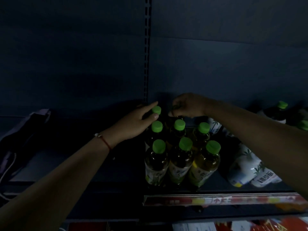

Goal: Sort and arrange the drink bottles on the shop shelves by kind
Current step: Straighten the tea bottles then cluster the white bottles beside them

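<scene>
Two hands at green-capped bottles point(180, 157) on a dim shelf point(100, 165).
Left hand point(133, 125) pinches the back-left bottle's cap point(156, 110); right hand point(188, 105) curls over the back row, grip unclear; white bottles point(246, 165) lie toward the shelf's right end.

Single head-worn wide-angle view, looking forward and slightly down into a dim shop shelf point(106, 167) from arm's reach, both forearms entering from the bottom corners toward frame centre. Faces the dark back panel point(225, 55) and its slotted upright point(147, 47) nearly square-on, with the green-capped bottles point(180, 157) close in centre-right and the shelf's front price strip point(216, 200) low in frame. Edges bow from lens distortion; no second view to overlap with.
</scene>
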`<state>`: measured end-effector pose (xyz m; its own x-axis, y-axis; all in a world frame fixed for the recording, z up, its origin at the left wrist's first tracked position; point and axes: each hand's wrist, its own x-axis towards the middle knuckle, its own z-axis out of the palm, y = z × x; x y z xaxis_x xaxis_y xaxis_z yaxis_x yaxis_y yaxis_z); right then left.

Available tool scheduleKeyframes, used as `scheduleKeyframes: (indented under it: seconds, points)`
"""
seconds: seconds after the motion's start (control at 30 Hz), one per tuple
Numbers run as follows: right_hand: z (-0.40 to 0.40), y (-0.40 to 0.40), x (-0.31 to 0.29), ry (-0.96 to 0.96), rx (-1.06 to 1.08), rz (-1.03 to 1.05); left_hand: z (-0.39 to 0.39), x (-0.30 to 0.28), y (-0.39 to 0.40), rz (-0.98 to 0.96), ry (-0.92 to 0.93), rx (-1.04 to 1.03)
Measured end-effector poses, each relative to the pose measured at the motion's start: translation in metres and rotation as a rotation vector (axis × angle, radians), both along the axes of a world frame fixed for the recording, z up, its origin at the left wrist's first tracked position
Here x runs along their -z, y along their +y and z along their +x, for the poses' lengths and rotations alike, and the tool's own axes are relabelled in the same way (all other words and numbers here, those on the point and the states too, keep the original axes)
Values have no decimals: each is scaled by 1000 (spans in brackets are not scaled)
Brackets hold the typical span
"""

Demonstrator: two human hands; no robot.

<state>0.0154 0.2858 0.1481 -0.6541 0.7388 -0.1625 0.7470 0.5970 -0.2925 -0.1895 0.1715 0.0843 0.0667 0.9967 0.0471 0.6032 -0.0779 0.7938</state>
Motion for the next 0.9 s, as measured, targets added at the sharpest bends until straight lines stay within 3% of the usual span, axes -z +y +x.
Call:
scheduleKeyframes:
  seconds: [0.07, 0.13, 0.2, 0.3, 0.37, 0.57, 0.9]
  points:
    - [4, -6, -1, 9, 45, -81, 3, 1, -21, -16, -222, -25]
    - [11, -13, -5, -83, 33, -18, 8, 0, -49, 15, -347, -52]
    - [23, -29, -10, -79, -5, 61, 14, 4, -78, 81, -223, -2]
    - [54, -71, -16, 80, 23, 59, 33, 24, -106, 178, 123, 75]
    - [76, -102, -12, 90, 34, 74, 44, 45, -112, 302, 219, 77]
    - [104, -130, 23, -59, -15, 239, 43, 58, -111, 354, 186, 50]
    - [117, -129, 34, 145, -55, 246, 61, 37, -123, 296, 275, -100]
